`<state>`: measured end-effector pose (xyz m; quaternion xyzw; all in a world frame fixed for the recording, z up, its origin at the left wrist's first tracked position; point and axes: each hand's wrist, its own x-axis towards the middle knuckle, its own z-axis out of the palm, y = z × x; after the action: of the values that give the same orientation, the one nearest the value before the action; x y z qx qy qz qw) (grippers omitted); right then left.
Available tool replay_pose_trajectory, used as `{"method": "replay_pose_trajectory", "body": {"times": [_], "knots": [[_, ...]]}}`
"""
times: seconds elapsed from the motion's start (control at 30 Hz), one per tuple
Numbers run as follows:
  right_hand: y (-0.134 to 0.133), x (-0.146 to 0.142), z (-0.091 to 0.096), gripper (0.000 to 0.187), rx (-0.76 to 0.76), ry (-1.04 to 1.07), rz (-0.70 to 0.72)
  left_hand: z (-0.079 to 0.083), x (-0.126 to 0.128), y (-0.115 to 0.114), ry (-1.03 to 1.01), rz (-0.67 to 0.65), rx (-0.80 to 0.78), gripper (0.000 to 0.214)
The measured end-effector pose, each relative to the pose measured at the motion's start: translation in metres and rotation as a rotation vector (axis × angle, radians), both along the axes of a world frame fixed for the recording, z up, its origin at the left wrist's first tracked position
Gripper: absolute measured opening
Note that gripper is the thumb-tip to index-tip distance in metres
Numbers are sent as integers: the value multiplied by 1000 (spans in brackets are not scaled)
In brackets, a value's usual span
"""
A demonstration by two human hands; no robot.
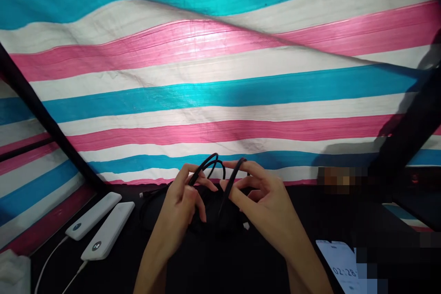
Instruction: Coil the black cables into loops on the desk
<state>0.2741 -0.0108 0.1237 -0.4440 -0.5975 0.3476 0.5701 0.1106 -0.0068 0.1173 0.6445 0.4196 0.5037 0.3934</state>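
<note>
A black cable [206, 163] runs in loops between my two hands above the dark surface. My left hand [182, 200] has its fingers curled around part of the loops, near their left side. My right hand [263, 195] pinches a thicker-looking stretch of the same black cord between thumb and fingers. Left of my left hand lies a cable end with a pale metal plug [142, 195]. Another small light-coloured tip [246, 226] shows below my right hand. Darkness hides the lower part of the cable, so I cannot tell how it lies there.
Two white power banks [108, 232] with white cords lie at the left. A lit phone [336, 264] showing a timer rests at the lower right. Behind stands a striped pink, blue and white sheet [220, 92] on a dark frame [44, 115]. Some areas at right are pixelated.
</note>
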Motion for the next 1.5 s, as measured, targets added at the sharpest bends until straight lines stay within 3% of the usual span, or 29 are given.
{"method": "replay_pose_trajectory", "body": {"times": [0.13, 0.23, 0.4, 0.5, 0.67, 0.9, 0.97, 1.03, 1.07, 1.1, 1.2, 1.33, 1.5], "knots": [[-4, -10, -2, 26, 65, -45, 29, 3, -6, -5, 171, -30, 174, 78], [-8, -16, -3, 23, 71, -88, 52, 4, -12, -10, 277, -70, 189, 76], [-14, -16, 0, 17, 91, -138, 60, 4, -21, -7, 355, -73, 209, 39], [-16, -11, 3, 20, 86, -157, 15, 2, -23, 7, 443, 40, 259, 25], [-26, -1, 4, 25, 151, -267, -161, -6, -26, 26, 580, 327, 439, 42], [-19, -11, 2, 57, 440, -444, -281, -7, -24, 10, 471, 252, 837, 54], [-10, -16, -2, 50, 472, -448, -269, -7, -21, 4, 431, 308, 950, 53], [-6, -17, -5, 25, 434, -409, -253, -7, -19, 1, 389, 363, 1006, 52], [-7, -17, -5, 11, 393, -398, -256, -8, -19, 1, 357, 371, 1001, 53], [-9, -17, -5, 9, 349, -390, -256, -9, -18, 2, 311, 365, 969, 52], [-23, -17, 0, 29, 257, -362, -234, -10, -13, 9, 146, 294, 756, 47], [-29, -19, 4, 28, 259, -216, -259, -13, -4, 27, 107, 176, 461, 35], [-18, -18, -1, 32, 328, 120, -295, -15, -2, 43, 96, 278, 191, 34]]}}
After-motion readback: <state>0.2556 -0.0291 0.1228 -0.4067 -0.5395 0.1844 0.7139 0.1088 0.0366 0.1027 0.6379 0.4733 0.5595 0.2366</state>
